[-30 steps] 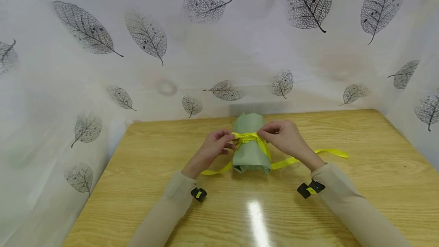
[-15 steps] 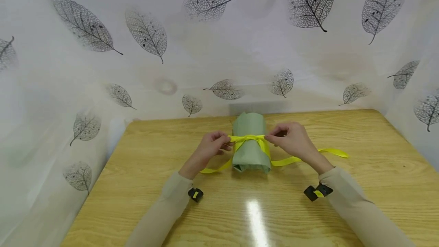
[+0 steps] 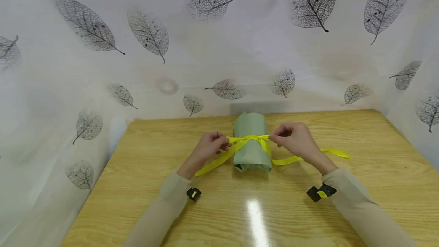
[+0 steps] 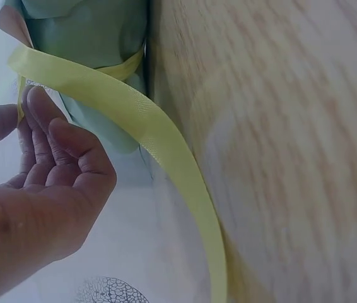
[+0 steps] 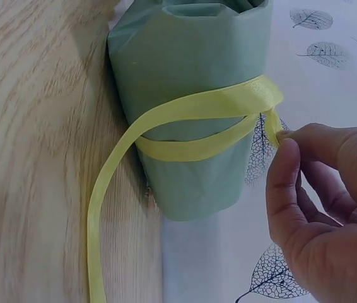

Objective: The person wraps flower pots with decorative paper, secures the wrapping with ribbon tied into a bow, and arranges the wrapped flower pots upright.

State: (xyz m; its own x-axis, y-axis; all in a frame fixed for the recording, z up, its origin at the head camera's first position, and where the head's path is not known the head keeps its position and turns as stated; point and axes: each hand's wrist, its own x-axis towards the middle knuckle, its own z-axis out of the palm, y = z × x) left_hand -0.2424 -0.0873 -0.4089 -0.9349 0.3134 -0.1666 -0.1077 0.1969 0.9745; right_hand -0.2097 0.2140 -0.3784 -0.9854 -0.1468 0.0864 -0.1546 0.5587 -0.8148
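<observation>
A bundle wrapped in pale green paper (image 3: 252,157) lies on the table, a yellow ribbon (image 3: 219,160) tied round its middle. My left hand (image 3: 209,147) pinches a piece of the ribbon just left of the bundle. On the other side, my right hand (image 3: 297,140) pinches another piece between thumb and forefinger. Between the two hands the ribbon runs nearly straight across a knot on top. In the right wrist view, the ribbon circles the green paper (image 5: 191,63) and one tail trails down. The left wrist view shows the other tail curving past my left hand (image 4: 52,164).
The wooden table (image 3: 154,209) has its far edge against a pale cloth (image 3: 192,56) printed with dark leaf skeletons. The cloth also hangs at both sides. Beyond my right wrist, a ribbon tail (image 3: 336,152) lies on the tabletop.
My hands have moved apart, the right one outward to the right, the left one slightly left. The ribbon between them is longer and straighter, and the left tail has lifted.
</observation>
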